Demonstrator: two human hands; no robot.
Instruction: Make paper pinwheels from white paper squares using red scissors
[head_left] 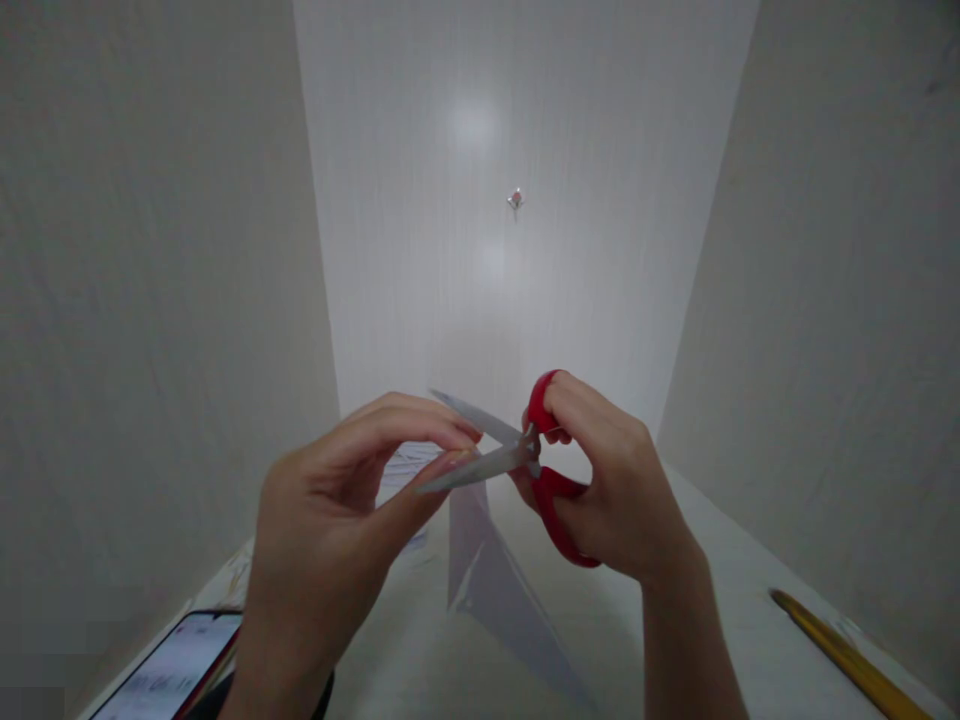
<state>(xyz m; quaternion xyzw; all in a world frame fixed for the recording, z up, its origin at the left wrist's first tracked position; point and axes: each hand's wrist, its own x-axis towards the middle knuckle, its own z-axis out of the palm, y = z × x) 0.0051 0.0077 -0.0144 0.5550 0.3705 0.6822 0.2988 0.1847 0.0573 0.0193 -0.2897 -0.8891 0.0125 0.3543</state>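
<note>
Head view shows the right hand (607,480) gripping the red scissors (525,455), their partly open blades pointing leftward at the left hand (337,510). That hand pinches a white paper (487,575) which hangs below the blades, seemingly caught between them.

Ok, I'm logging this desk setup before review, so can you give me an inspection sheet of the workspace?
Surface: white tabletop, set in a narrow alcove.
Job's things: red-handled scissors, blades open; a folded white paper piece hanging below them.
Clutter: phone with lit screen at near left; yellow ruler-like strip at right edge.
Hands: right hand grips the scissor handles; left hand pinches the paper at the blades.
Cables: nothing seen.
Surroundings: white back wall with a small hook-like fitting; plain side walls left and right.
</note>
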